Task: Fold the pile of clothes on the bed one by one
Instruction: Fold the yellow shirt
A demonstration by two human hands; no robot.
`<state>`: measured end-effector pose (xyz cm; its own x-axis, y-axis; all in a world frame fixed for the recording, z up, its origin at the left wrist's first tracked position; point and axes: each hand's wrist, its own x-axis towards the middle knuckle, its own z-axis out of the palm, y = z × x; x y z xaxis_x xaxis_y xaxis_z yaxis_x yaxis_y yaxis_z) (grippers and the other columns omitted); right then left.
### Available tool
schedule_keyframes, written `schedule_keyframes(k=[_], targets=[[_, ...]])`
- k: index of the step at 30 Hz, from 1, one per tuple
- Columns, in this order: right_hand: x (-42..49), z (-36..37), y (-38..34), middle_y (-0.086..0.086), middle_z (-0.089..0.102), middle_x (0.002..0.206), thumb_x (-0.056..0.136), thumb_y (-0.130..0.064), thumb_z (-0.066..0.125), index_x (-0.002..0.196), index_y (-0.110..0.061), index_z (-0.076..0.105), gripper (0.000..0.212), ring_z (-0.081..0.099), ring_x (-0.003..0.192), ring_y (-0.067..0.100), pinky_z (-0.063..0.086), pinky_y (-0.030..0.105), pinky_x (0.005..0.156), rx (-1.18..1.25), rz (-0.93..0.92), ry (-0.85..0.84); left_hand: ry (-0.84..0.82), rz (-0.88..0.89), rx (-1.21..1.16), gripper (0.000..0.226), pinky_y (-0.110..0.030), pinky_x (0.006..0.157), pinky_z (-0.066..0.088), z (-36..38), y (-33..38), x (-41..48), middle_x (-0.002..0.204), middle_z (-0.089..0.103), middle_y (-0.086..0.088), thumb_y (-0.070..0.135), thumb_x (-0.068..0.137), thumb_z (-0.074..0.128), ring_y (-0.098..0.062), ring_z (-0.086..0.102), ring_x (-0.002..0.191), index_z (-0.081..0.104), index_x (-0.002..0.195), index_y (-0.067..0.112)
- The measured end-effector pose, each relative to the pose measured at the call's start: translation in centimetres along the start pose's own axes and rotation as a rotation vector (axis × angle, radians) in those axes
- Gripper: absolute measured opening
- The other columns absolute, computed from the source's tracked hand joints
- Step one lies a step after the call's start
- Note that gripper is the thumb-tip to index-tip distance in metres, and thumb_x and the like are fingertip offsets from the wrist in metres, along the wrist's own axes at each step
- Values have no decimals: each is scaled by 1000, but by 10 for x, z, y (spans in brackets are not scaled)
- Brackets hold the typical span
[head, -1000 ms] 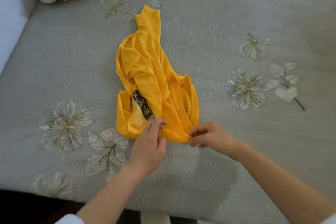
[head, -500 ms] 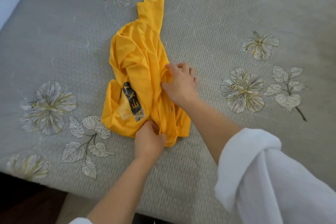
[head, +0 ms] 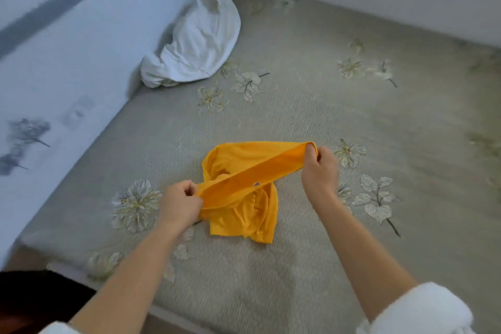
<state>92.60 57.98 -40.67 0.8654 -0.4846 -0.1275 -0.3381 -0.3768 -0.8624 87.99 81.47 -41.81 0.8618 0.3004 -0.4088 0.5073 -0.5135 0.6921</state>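
your left grip [head: 180, 205] is closed tight on one end of the shirt [head: 252, 174] edge, with the cloth pinched between thumb and curled fingers, low and close to you. your right grip [head: 320, 168] pinches the other end the same way, fingers curled round the hem, held higher and farther out. the edge runs taut between the two as a slanted yellow band, and a small pale spot sits on it about midway; whether it is a button or a tag is too small to tell.

the rest of the shirt hangs bunched under the band, and its lowest folds appear to rest on the bed [head: 298, 106] near the front edge, about the middle of the view. the grey cover carries pale flower prints, one [head: 135, 205] just left of your left grip and others just beyond your right.

a crumpled white cloth [head: 198, 46] lies well apart from the shirt, at the far left of the bed against the wall [head: 67, 68]. a rolled white sleeve [head: 423, 309] shows on your right forearm.
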Motion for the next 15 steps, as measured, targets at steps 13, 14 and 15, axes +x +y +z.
schedule_keyframes(k=[13, 14, 15], targets=[[-40, -182, -143, -11, 26, 49, 91, -49, 55, 55, -25, 29, 51, 26, 40, 4, 22, 29, 47, -98, -432, -74, 287, 409, -156, 27, -24, 50, 32, -106, 166, -78, 63, 48, 4, -4, 74, 51, -9, 42, 58, 51, 64, 21], [-44, -196, -153, -12, 32, 50, 82, -63, 58, 57, -24, 33, 53, 30, 41, 2, 26, 25, 46, -151, -419, -161, 274, 434, -148, 25, -23, 50, 32, -112, 177, -81, 64, 49, 4, -5, 74, 51, -11, 44, 60, 54, 66, 19], [-50, -210, -162, -12, 40, 52, 69, -75, 61, 62, -23, 41, 56, 37, 44, 1, 31, 21, 45, -208, -385, -266, 255, 450, -124, 23, -23, 51, 33, -117, 185, -82, 66, 52, 3, -5, 76, 50, -12, 45, 63, 57, 69, 17]])
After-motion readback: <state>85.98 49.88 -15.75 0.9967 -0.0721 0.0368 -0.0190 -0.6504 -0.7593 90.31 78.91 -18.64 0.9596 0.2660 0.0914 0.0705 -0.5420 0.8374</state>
